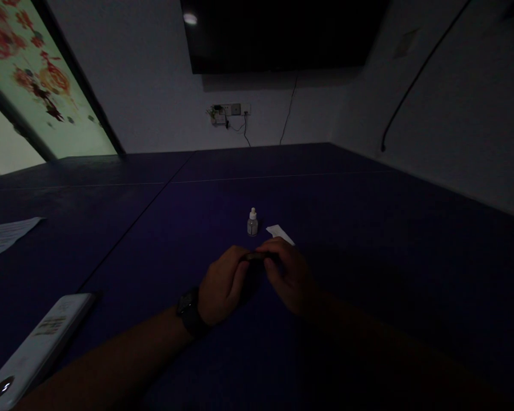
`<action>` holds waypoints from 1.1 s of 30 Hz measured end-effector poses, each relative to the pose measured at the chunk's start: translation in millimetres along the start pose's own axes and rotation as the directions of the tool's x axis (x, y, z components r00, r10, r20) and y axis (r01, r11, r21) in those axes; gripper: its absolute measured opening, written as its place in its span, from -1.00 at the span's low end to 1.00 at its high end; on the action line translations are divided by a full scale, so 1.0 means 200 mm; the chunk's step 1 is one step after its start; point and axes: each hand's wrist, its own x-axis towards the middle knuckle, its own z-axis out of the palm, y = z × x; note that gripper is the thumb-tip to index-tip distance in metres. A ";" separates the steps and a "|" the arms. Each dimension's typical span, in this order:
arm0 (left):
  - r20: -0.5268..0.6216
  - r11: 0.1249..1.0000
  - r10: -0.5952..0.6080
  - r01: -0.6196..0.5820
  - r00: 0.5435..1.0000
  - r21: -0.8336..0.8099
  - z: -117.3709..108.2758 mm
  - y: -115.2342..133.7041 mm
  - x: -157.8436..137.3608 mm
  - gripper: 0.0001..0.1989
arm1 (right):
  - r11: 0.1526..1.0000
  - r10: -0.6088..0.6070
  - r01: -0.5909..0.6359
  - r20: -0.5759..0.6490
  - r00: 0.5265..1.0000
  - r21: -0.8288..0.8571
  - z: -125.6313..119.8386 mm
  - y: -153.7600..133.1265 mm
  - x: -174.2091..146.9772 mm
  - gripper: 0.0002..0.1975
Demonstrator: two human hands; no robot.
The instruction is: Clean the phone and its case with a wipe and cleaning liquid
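Between my two hands is a small, dark, thin object [254, 256], too dim to name. My left hand [223, 285], with a dark watch [190, 305] on the wrist, pinches its left end between thumb and fingers. At the right end, my right hand [288, 275] grips it with thumb and fingertips, and part of the object is hidden there. Just beyond my hands, a small clear dropper bottle [252, 225] with a white top stands upright on the dark blue table [188, 222]. Close behind my right fingers lies a white piece of paper [280, 233].
A long white box-like object [43, 348] lies at the lower left, near my left forearm. Farther left is a printed sheet [6, 237]. Beyond the table, a wall carries sockets with cables [229, 112] and a large dark screen [282, 34].
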 end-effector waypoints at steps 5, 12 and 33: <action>0.008 0.998 0.035 -0.035 0.999 -0.059 0.03 0.04 -0.02 -0.69 | 0.973 -0.190 0.197 0.066 0.980 -0.117 -0.03 -0.04 0.01 -0.77; -0.022 0.995 0.072 -0.074 0.997 -0.073 0.08 0.06 -0.07 -0.71 | 0.937 -0.265 0.294 0.167 0.950 -0.190 -0.03 -0.08 0.02 -0.90; 0.006 0.981 0.193 -0.193 0.981 0.007 0.09 0.03 -0.09 -0.67 | 0.909 -0.301 0.361 0.270 0.915 -0.208 -0.01 -0.11 0.00 -0.88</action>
